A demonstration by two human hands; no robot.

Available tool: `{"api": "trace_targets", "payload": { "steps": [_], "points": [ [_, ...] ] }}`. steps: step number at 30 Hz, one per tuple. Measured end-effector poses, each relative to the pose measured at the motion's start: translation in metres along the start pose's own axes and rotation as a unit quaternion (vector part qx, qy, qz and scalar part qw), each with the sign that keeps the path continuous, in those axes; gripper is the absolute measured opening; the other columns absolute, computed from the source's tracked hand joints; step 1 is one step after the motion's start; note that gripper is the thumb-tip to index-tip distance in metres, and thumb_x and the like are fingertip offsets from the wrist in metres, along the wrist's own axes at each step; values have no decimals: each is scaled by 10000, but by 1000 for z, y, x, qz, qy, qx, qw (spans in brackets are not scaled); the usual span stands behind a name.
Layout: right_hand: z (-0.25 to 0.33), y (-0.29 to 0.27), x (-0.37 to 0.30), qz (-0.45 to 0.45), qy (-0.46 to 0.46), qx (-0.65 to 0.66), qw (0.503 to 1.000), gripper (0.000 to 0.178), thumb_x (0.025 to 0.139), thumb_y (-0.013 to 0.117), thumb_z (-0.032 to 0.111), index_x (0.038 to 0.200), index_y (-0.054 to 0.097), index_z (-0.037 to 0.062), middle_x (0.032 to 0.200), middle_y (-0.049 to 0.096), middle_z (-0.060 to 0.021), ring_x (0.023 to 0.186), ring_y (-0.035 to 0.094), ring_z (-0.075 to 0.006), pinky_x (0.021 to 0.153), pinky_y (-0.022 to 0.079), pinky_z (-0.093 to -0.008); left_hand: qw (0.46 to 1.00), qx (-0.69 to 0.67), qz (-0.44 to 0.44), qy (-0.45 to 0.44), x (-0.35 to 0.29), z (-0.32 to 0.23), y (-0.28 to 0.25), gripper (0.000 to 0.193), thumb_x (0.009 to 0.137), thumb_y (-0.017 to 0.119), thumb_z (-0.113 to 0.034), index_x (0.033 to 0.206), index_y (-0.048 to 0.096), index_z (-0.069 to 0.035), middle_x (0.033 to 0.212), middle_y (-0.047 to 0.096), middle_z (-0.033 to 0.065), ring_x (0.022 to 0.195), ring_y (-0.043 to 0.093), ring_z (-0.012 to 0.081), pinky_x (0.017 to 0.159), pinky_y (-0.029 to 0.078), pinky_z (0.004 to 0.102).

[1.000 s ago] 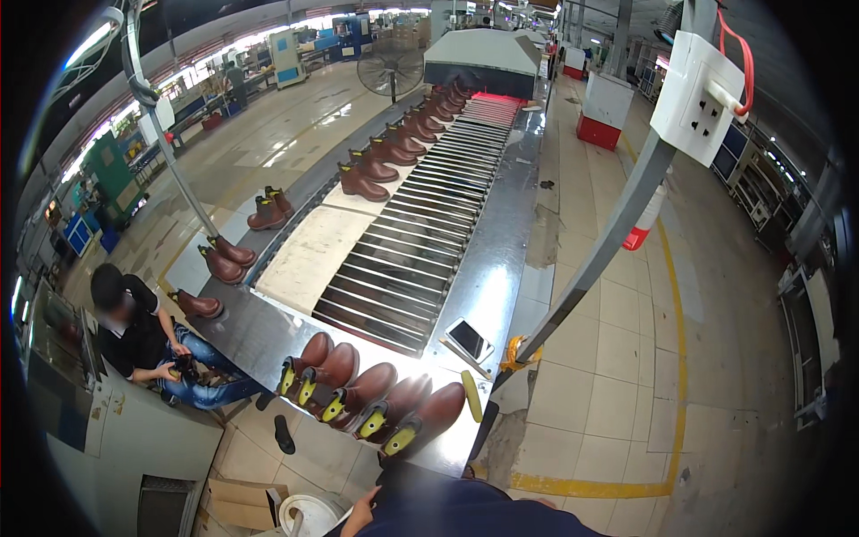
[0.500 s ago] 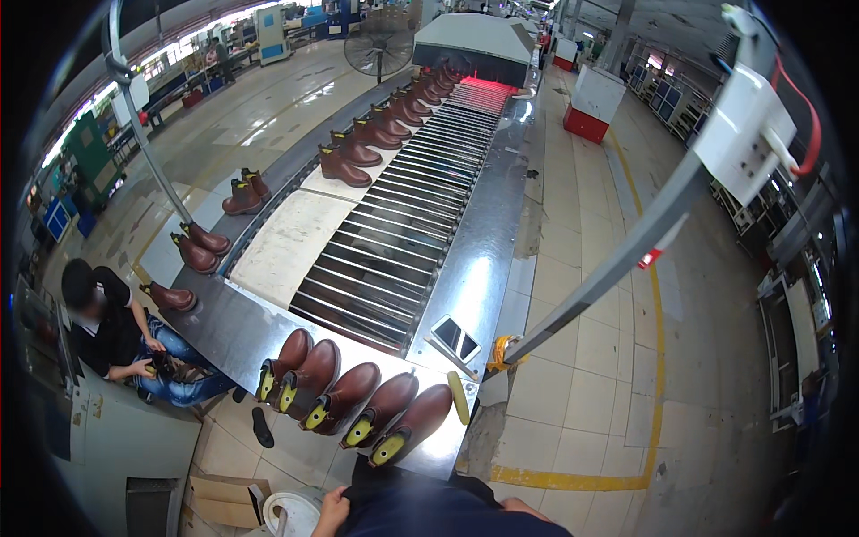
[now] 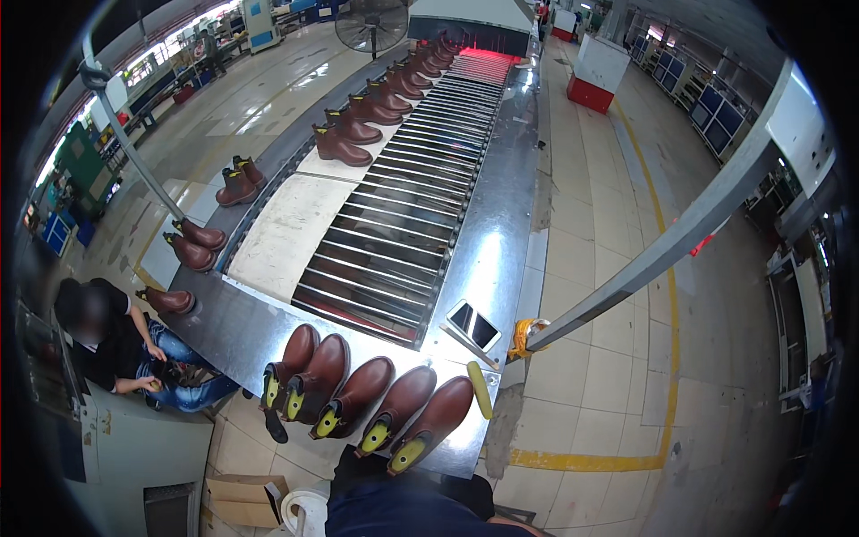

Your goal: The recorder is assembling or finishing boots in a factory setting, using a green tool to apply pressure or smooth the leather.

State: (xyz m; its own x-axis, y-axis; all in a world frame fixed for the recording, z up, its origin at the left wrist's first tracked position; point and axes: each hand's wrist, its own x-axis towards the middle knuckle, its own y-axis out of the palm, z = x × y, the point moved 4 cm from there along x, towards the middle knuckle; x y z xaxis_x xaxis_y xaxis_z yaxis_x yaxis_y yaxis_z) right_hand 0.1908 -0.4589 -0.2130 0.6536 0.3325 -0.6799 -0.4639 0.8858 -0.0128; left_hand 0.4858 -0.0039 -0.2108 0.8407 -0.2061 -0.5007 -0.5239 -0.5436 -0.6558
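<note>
Neither of my hands shows at this moment; only a sliver of my right arm (image 3: 514, 526) appears at the lower edge, beside my dark clothing. Directly before me, several brown ankle boots with yellow-green insides stand in a row on the metal table end, their toes pointing away; the rightmost boot (image 3: 445, 416) is nearest the table corner. A yellow-green strip-like piece (image 3: 479, 390) lies to its right. Just beyond rests a white phone (image 3: 474, 325) next to a thin flat bar.
A roller conveyor (image 3: 385, 251) runs away to a hooded machine (image 3: 470, 20) glowing red, with more boots along its left side. Other boots stand on the left ledge. A seated co-worker (image 3: 107, 340) holds something dark at left. A slanted metal post (image 3: 662, 259) rises at right.
My left hand has dropped out of view at the lower edge. The view has shifted slightly, so the boots and table sit a little differently. The boots stay in their row.
</note>
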Motion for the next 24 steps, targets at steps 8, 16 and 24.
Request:
{"api": "trace_targets", "payload": {
  "steps": [8, 16, 24],
  "points": [
    [-33, 96, 75, 36, -87, 113, 989, 304, 806, 717, 281, 995, 760, 47, 892, 728, -215, 839, 738, -307, 730, 549, -430, 999, 51, 7, -2, 12, 32, -1, 247, 912, 657, -242, 974, 716, -10, 881, 711, 214, 857, 695, 380, 790, 543, 447],
    [51, 43, 71, 16, -5, 59, 998, 245, 824, 656, 109, 656, 527, -14, 632, 652, -166, 615, 725, -257, 559, 562, -391, 997, 72, 32, 17, 47, 134, 32, 221, 857, 693, -190, 977, 723, -7, 938, 717, 259, 910, 707, 426, 818, 549, 473],
    [131, 25, 83, -160, -136, 89, 974, 212, 984, 684, 181, 1106, 730, 14, 899, 764, -68, 819, 714, -105, 751, 560, -262, 991, -126, -42, 4, 60, 167, 19, 280, 933, 587, -27, 1188, 703, -6, 1025, 756, 188, 934, 741, 270, 845, 567, 350]
  ]
}}
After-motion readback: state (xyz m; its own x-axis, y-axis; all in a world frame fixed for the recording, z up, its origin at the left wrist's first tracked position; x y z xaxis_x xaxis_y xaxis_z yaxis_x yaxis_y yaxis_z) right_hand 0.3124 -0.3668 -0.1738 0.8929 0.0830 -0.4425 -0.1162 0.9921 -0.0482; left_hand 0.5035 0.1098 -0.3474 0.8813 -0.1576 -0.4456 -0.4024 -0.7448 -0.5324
